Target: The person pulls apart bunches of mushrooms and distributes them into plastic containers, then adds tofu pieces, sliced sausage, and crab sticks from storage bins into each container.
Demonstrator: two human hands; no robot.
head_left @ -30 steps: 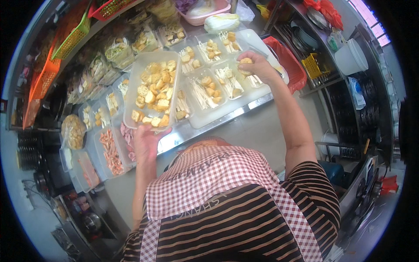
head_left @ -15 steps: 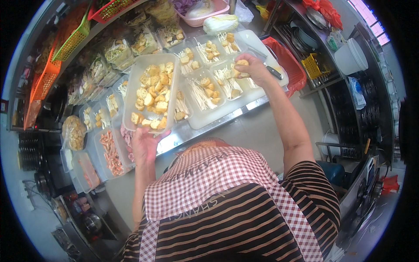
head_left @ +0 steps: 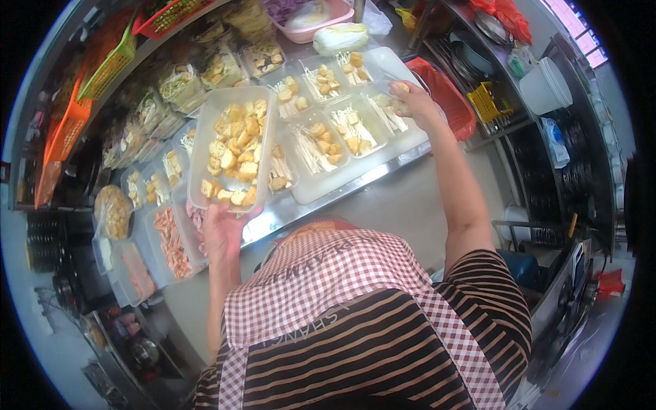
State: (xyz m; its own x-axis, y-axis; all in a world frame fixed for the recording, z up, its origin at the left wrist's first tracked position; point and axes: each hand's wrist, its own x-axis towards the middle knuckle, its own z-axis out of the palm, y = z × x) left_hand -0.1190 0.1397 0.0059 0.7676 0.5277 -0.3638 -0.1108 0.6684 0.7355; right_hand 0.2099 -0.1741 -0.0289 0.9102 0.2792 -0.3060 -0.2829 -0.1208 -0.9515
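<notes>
My left hand (head_left: pixel 224 231) grips the near end of a clear plastic tub (head_left: pixel 220 102) of golden fried tofu puffs (head_left: pixel 236 140), tilted above the counter. To the right, my right hand (head_left: pixel 418 108) is closed, with a tofu puff (head_left: pixel 403 87) at its fingertips. Below those fingers sits a clear tray of white enoki mushrooms (head_left: pixel 388 113), partly covered by the hand. Several similar trays stand in rows on a white cutting board (head_left: pixel 318 194). Tofu puffs lie on the enoki in many of them, such as the near tray (head_left: pixel 316 147).
At the board's right hangs a red plastic bag (head_left: pixel 451 99). A napa cabbage (head_left: pixel 340 39) and a pink basin (head_left: pixel 321 26) are at the back. Left are tubs of orange-pink sticks (head_left: pixel 172 242) and a bag of round tan pieces (head_left: pixel 114 212). Colored baskets (head_left: pixel 109 66) line the upper left.
My right hand has moved right, from above the front-row middle tray to the tray at its right end, now hiding the knife. The left hand and tub have barely shifted.
</notes>
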